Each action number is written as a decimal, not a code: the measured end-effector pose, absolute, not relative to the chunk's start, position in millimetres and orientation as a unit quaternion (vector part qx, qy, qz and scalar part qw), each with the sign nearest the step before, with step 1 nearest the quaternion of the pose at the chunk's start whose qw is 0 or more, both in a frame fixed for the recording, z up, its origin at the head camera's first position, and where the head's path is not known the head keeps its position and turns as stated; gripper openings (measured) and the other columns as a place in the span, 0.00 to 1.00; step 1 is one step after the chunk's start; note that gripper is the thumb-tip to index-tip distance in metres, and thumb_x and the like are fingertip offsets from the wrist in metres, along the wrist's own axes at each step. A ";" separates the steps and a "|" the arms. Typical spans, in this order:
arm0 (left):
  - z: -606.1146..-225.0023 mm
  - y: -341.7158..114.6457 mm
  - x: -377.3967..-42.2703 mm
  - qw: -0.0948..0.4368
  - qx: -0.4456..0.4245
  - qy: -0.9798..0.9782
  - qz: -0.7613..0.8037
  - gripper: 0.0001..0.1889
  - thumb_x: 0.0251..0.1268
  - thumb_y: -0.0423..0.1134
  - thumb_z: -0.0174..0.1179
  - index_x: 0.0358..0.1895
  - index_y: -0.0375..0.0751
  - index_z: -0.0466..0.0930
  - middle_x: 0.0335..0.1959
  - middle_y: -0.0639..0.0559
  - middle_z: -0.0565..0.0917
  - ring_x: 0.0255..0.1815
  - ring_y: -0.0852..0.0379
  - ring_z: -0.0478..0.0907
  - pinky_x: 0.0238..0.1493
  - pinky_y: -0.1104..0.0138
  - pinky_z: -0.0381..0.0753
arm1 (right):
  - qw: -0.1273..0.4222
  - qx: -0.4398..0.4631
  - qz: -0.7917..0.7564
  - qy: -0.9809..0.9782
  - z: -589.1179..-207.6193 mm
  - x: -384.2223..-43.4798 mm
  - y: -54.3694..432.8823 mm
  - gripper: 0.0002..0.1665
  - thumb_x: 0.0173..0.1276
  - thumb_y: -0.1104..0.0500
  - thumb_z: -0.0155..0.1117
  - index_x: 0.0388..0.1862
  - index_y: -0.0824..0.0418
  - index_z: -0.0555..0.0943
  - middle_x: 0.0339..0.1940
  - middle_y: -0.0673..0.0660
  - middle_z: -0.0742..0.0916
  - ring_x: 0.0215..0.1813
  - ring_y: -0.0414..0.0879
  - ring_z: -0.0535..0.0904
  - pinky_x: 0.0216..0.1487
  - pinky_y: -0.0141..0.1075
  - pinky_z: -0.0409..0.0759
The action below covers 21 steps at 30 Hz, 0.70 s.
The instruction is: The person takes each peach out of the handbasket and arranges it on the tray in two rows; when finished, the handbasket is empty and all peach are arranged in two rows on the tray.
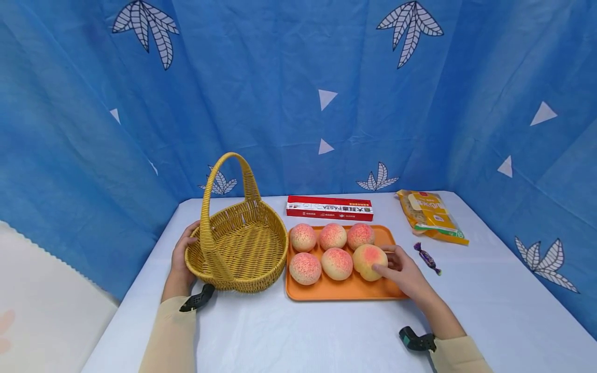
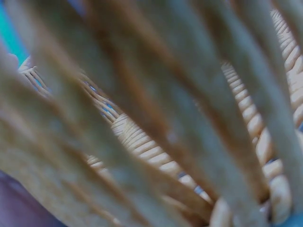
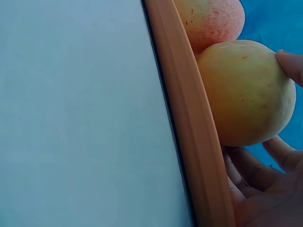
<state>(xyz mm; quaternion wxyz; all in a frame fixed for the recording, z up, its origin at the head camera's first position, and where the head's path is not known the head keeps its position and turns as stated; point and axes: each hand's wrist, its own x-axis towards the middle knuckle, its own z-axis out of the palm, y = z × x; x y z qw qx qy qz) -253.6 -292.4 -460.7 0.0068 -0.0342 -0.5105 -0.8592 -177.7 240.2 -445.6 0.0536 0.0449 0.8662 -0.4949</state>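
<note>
My right hand [image 1: 404,273] holds a yellowish peach [image 1: 369,262] with a pink top at the right end of the front row on an orange tray [image 1: 345,293]. In the right wrist view, the thumb [image 3: 291,65] lies on one side of this peach and fingers curl around the other. Several pinker, speckled peaches [image 1: 305,268] sit in two rows on the tray. On the left, a yellow woven basket [image 1: 247,248] with a tall arched handle stands beside the tray. My left hand [image 1: 182,256] grips its left side at the rim; blurred weave fills the left wrist view.
Behind the tray lies a red pasta box [image 1: 329,208]. A yellow food packet [image 1: 431,216] is at the back right, with a purple wrapped candy [image 1: 427,258] in front of it. Blue curtain [image 1: 289,103] surrounds the white table [image 1: 280,336] at the back and sides.
</note>
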 end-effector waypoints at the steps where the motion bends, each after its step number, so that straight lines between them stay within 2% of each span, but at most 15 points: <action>1: -460.3 -292.1 -253.4 0.007 -0.032 -0.512 -0.858 0.27 0.75 0.28 0.26 0.65 0.55 0.69 0.56 0.63 0.78 0.51 0.66 0.77 0.52 0.74 0.76 | 0.054 0.043 -0.495 0.866 -446.2 -177.6 240.4 0.42 0.66 0.40 0.67 0.71 0.55 0.62 0.69 0.64 0.76 0.63 0.54 0.72 0.60 0.40 0.76; 7: -458.0 -290.6 -252.1 0.007 -0.008 -0.516 -0.856 0.27 0.74 0.28 0.27 0.64 0.56 0.70 0.56 0.65 0.77 0.52 0.66 0.76 0.53 0.75 0.75 | 0.052 0.027 -0.495 0.867 -449.1 -177.2 240.3 0.40 0.67 0.41 0.67 0.70 0.56 0.64 0.68 0.64 0.77 0.62 0.54 0.73 0.57 0.36 0.76; 15: -456.9 -290.3 -252.4 0.003 0.004 -0.531 -0.847 0.27 0.75 0.29 0.28 0.65 0.58 0.69 0.56 0.67 0.76 0.54 0.68 0.74 0.54 0.75 0.74 | 0.058 0.020 -0.491 0.869 -450.6 -176.9 240.4 0.43 0.68 0.39 0.64 0.74 0.56 0.62 0.70 0.64 0.74 0.66 0.57 0.72 0.68 0.53 0.74; 21: -457.4 -292.3 -253.6 -0.011 0.013 -0.533 -0.846 0.27 0.77 0.31 0.29 0.70 0.59 0.65 0.60 0.68 0.73 0.57 0.68 0.72 0.56 0.76 0.73 | 0.055 0.015 -0.487 0.872 -451.3 -176.0 240.0 0.44 0.68 0.38 0.64 0.75 0.55 0.61 0.72 0.64 0.72 0.69 0.58 0.71 0.70 0.55 0.71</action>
